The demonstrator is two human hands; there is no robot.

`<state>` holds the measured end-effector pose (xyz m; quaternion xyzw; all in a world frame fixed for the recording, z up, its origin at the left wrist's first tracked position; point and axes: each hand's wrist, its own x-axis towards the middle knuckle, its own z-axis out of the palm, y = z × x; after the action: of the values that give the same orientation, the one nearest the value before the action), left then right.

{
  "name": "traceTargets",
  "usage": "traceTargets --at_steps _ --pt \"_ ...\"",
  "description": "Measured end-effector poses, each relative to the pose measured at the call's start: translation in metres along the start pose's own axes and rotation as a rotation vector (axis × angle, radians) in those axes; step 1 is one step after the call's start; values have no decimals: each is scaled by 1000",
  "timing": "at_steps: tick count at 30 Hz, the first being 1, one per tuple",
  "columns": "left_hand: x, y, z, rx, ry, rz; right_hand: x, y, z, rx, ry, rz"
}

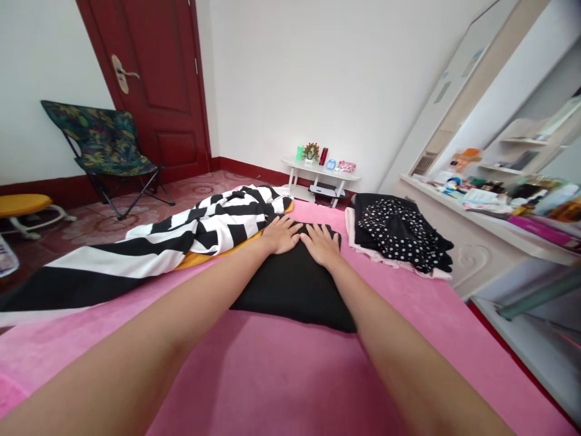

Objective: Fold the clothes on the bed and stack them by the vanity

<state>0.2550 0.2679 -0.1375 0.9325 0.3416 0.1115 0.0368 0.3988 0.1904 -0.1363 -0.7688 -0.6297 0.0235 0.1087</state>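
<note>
A folded black garment (295, 284) lies flat on the pink bed cover (254, 375) in front of me. Both palms rest on its far part, side by side with thumbs close together. My left hand (281, 234) is flat with fingers stretched out, and my right hand (321, 243) lies the same way, fingers spread. To the left is a rumpled black-and-white striped garment (213, 227), with mustard-yellow cloth (195, 259) showing beneath its edge. On the right sits a stack of folded clothes with a black dotted garment (394, 230) on top.
A dressing table (476, 218) crowded with small items stands along the right side. At the back is a low white table (320, 169) with a small flower pot (311, 151). A camouflage folding chair (106, 145) and a yellow stool (22, 206) stand left, near a red door (154, 79).
</note>
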Motion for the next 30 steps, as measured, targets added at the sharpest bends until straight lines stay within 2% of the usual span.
traceTargets --at_steps 4,7,11,15,19,26,30 --pt "32 -17 8 -64 -35 -62 34 13 -2 50 -89 63" --pt "45 -28 12 -107 -67 -108 50 20 -2 94 -148 99" --pt "43 -36 15 -154 -15 -158 48 24 4 114 -50 171" --pt "27 -38 16 -207 41 -178 25 29 9 125 76 241" --pt "7 -37 16 -254 59 -212 -4 39 11 114 142 290" --pt "-46 -25 5 -244 -11 -238 -57 45 14 88 84 293" --pt "-80 -15 -21 -187 -45 -202 -94 44 10 51 35 238"
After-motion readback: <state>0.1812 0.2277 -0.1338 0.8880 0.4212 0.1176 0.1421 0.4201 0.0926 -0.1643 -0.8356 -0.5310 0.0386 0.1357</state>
